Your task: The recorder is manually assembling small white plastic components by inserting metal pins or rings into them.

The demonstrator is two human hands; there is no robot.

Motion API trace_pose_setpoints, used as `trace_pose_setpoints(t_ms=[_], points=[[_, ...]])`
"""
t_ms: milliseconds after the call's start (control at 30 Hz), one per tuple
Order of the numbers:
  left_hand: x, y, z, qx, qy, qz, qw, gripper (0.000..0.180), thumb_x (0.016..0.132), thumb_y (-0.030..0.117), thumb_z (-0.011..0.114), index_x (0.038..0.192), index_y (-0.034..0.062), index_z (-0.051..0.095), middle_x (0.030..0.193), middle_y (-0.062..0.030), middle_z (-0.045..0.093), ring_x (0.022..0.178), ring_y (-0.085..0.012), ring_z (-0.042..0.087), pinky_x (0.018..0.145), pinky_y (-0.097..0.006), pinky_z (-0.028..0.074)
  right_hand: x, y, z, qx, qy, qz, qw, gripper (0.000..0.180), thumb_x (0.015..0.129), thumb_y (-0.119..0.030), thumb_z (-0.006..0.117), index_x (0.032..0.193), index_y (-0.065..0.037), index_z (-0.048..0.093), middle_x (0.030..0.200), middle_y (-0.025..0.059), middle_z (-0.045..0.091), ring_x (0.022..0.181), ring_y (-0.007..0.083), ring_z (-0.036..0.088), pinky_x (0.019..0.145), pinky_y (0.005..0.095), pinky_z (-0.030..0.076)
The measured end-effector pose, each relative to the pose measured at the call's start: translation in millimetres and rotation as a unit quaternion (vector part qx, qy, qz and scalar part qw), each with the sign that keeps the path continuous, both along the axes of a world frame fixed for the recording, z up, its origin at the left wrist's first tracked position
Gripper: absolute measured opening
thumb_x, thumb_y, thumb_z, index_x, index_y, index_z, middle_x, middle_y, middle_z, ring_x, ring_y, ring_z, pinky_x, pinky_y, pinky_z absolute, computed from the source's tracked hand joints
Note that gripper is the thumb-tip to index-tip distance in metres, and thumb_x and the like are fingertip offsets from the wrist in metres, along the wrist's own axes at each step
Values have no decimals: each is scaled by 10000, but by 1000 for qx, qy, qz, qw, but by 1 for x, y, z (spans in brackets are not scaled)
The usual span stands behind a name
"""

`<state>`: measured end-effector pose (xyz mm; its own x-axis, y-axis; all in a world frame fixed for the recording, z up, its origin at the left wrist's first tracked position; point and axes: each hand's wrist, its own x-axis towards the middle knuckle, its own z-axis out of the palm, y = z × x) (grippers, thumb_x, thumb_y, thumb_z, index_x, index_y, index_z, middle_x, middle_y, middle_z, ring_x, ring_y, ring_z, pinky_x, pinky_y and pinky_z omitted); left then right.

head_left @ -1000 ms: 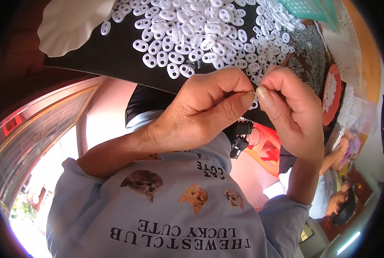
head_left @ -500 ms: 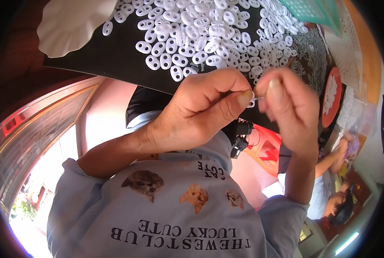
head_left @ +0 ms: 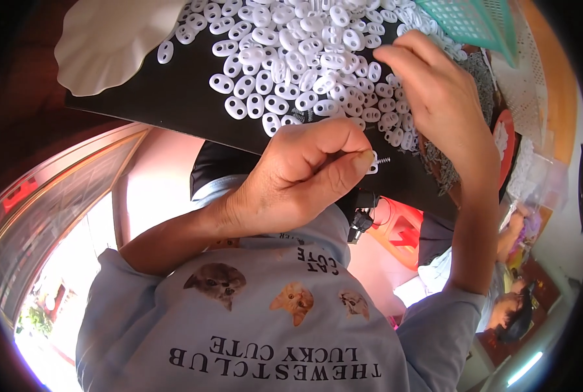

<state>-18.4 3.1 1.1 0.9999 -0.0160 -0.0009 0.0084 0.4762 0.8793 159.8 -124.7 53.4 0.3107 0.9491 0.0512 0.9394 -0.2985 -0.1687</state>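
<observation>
Presently, left hand (head_left: 314, 171), fist-curled, pinches a white piece (head_left: 373, 166) bearing a coil (head_left: 384, 160), nearside of the pile (head_left: 296, 61). Right hand (head_left: 440, 88) arches over pile's right side; fingers bent, grip unclear.

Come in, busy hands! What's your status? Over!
Left hand pinching white two-hole piece, metal spring poking out. Right hand over white pile, grip hidden. Nothing visibly blocking the spring.

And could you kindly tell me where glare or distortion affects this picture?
Head view: daylight washes out the opening at lower left, and a tube light glares at lower right; head view: the framed panel curves near the dark rim; head view: the left hand looks fairly sharp, the spring too small for fine detail.
</observation>
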Motion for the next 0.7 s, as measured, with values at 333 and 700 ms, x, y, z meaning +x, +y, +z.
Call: trace_pose_setpoints(t_ms=[333, 700], points=[[0, 0, -4, 19, -25, 12, 999, 102, 976, 74, 497, 948, -14, 539, 756, -7, 516, 609, -42, 416, 546, -191, 337, 3, 1, -8, 7, -18, 25, 1000, 181, 798, -9, 647, 966, -49, 594, 901, 86, 558, 770, 301, 587, 632, 374, 476], [1, -5, -2, -3, -8, 40, 999, 106, 981, 94, 495, 984, -2, 538, 738, -21, 532, 567, -49, 422, 514, -194, 354, -38, -17, 29, 63, 410, -172, 893, 133, 937, -129, 556, 895, -4, 570, 758, -52, 488, 675, 27, 416, 594, 178, 335]])
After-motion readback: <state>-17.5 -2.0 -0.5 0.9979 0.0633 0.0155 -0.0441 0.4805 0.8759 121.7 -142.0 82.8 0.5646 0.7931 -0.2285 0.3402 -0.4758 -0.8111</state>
